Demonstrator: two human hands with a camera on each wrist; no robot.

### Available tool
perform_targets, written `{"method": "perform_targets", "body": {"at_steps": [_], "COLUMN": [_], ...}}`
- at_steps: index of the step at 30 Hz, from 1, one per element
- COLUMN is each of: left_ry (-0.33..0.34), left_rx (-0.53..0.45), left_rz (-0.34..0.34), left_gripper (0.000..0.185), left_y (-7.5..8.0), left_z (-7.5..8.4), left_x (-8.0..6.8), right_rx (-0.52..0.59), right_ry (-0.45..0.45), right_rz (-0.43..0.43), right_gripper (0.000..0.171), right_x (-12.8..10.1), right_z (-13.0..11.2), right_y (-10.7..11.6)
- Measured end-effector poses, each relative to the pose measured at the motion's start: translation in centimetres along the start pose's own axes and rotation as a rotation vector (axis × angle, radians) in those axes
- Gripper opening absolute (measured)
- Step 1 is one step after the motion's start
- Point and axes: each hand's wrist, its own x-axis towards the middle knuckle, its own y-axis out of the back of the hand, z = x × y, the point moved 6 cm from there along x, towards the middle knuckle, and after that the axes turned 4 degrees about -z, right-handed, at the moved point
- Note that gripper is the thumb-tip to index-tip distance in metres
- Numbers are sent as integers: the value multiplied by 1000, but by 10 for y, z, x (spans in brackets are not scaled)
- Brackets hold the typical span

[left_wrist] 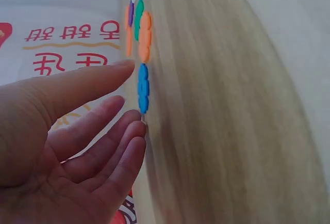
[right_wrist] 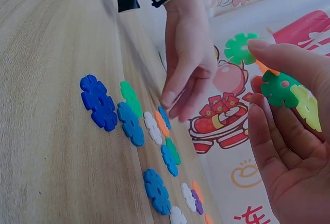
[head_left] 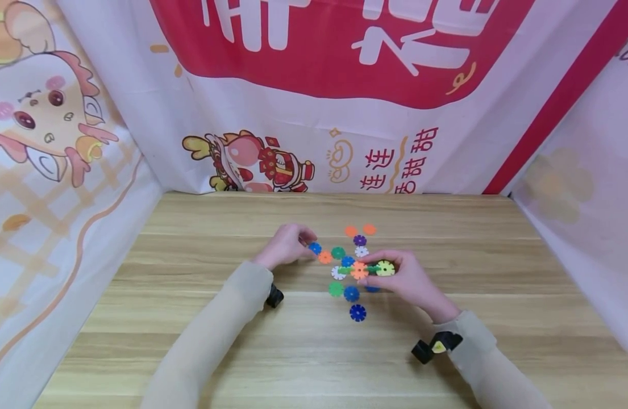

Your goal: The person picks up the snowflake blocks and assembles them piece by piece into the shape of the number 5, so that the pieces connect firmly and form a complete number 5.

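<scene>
My right hand pinches the joined snowflake pieces just above the surface, holding them steady. My left hand, fingers relaxed and apart, reaches for the blue piece lying far-left of the loose pile.

A pale wood-grain worktop is enclosed on three sides by hung white cloth banners. The back banner is printed with a large red field, white characters and a cartoon figure. A cartoon dragon is shown on the left banner.
</scene>
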Motion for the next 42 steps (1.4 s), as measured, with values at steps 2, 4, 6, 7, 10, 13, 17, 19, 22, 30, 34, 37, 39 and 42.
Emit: {"method": "perform_targets", "body": {"at_steps": [2, 4, 6, 7, 10, 13, 17, 19, 22, 30, 34, 37, 39, 42], "left_ry": [16, 38, 59, 68, 87, 91, 96, 101, 104, 45, 30, 13, 3, -21], "left_rx": [1, -9, -17, -20, -23, -17, -11, -11, -15, -31, -66, -107, -127, -140], "left_rz": [-11, -20, -25, -25, -24, -19, -13, -9, -7, 9, 13, 17, 26, 38], "left_gripper": [37, 36, 34, 34, 31, 29, 28, 28, 29, 28, 25, 20, 16, 10], "left_y": [-1, -2, -3, -3, -4, -5, -5, -5, -5, -3, -2, -1, 0, 3], "left_z": [-2, -4, -5, -5, -6, -6, -5, -6, -6, -8, -10, -9, -7, -3], "left_x": [2, 2, 2, 2, 4, 5, 6, 6, 5, 4, 1, -5, -10, -18], "right_rx": [5, 8, 14, 18, 33, 33, 17, 17, 26, 15, 5, 4, 16, 30], "right_ry": [7, 16, 20, 21, 27, 25, 13, 17, 22, 19, 20, 18, 20, 19], "right_rz": [1, 3, 3, 3, -3, -3, 1, -3, -8, 0, 3, 4, 3, 1], "right_gripper": [36, 37, 38, 37, 37, 37, 38, 39, 39, 38, 37, 36, 35, 35], "right_x": [1, 1, 1, 1, 1, 1, 1, 1, 1, 1, 2, 1, -1, -4], "right_z": [4, 5, 5, 4, 4, 4, 4, 4, 3, 6, 7, 3, -3, -15], "right_y": [0, 0, 0, -1, -1, -1, -2, -2, -3, -3, -2, -2, -2, -1]}}
